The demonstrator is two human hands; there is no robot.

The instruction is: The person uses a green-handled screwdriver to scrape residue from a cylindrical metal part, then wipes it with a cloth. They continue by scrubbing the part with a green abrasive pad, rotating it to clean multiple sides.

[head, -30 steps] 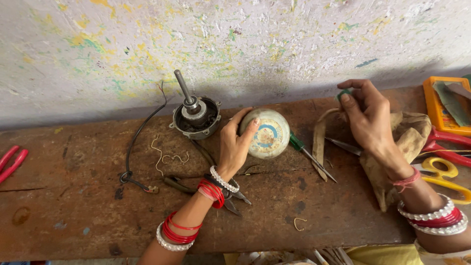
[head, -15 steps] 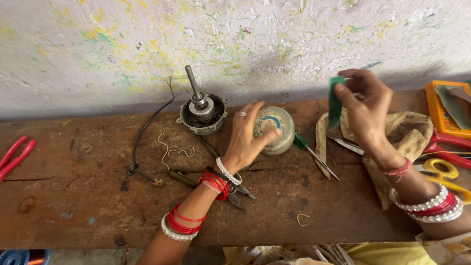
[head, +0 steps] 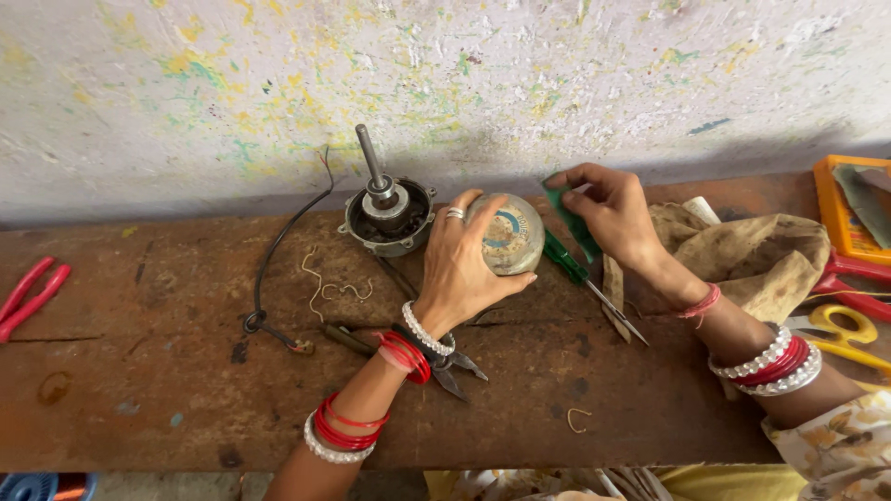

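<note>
Head view, left to right. Red-handled pliers [head: 28, 289] are laid at the far left edge of the rusty workbench [head: 139, 390]. A black wire [head: 278, 250] is run from a loop on the bench up to the motor housing [head: 388, 218], whose shaft is tilted upward. Snips [head: 445, 364] are partly hidden under the left wrist. The round motor cover [head: 510, 234] is gripped by the left hand [head: 461, 269], just right of the housing. A green strip [head: 571, 223] is pinched by the right hand [head: 608, 211], beside the cover. A green-handled screwdriver [head: 575, 274] is laid below. A stained cloth [head: 761, 260], yellow scissors [head: 840, 329] and an orange tray [head: 835, 218] are placed at right.
</note>
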